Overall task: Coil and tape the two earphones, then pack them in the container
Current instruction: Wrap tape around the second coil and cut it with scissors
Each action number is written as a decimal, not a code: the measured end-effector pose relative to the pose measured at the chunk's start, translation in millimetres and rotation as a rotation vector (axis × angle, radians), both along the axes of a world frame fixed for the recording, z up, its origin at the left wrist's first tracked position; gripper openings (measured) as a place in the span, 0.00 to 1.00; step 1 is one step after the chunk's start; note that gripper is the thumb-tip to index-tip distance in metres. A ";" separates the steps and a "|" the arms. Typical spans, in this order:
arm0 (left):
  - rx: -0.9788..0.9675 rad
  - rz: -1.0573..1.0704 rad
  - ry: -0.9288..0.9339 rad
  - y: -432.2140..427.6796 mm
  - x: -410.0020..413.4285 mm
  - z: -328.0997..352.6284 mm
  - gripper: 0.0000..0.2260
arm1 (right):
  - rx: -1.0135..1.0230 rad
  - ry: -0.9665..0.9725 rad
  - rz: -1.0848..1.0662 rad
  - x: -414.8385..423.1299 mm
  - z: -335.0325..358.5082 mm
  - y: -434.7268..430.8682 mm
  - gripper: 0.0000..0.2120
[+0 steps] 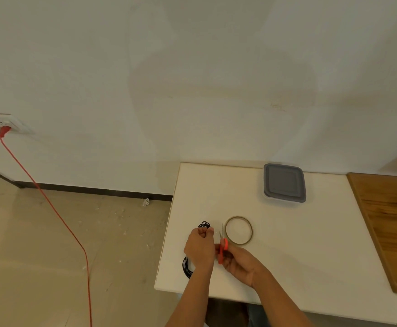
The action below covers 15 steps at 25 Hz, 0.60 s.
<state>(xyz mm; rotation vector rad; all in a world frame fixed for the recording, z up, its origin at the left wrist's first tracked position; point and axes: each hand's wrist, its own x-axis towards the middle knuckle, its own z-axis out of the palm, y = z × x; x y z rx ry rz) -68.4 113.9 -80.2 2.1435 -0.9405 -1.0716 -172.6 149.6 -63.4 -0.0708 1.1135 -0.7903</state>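
1. Off-white painted wall [192, 79]: fills the upper view; a white wall socket [15, 125] sits at the left.
2. Tan floor [51, 256]: left of the table, crossed by a thin red power cable [58, 215] plugged into the socket.
3. White rectangular table [299, 251]: stands against the wall, lower right.
4. Brown wooden board [391, 232]: lies along the table's right side.
5. Clear rectangular plastic container with grey lid [284, 182]: lid on, at the table's far edge, well apart from both hands.
6. Left hand [198, 249]: forearm reaches in from below; the fingers are curled into a fist, knuckles up, gripping the earphone cable.
7. Right hand [237, 263]: just beside the left hand, fingers wrapped round the scissors' handles.
8. Thin brown tape ring [238, 217]: flat on the table, just beyond the right hand.
9. Orange-handled scissors [223, 249]: blades point away, between the fist and the ring.
10. Black coiled earphone cable [204, 224]: pokes out beyond the left knuckles.
11. Further black cable loops [187, 267]: beside the left wrist, near the table's left edge; whether they join item 10 cannot be told.
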 end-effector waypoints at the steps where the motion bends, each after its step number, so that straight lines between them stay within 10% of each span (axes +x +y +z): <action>1: -0.002 0.005 0.005 -0.1 -0.1 -0.1 0.07 | -0.007 0.021 0.020 -0.8 -0.1 -3.1 0.12; 9: 0.012 0.043 0.018 -1.2 -1.2 5.2 0.08 | -0.051 0.342 0.223 -10.7 -2.4 1.8 0.07; 15: -0.036 0.123 0.172 -0.1 5.8 17.9 0.08 | -0.133 1.387 0.796 -1.3 13.4 2.9 0.08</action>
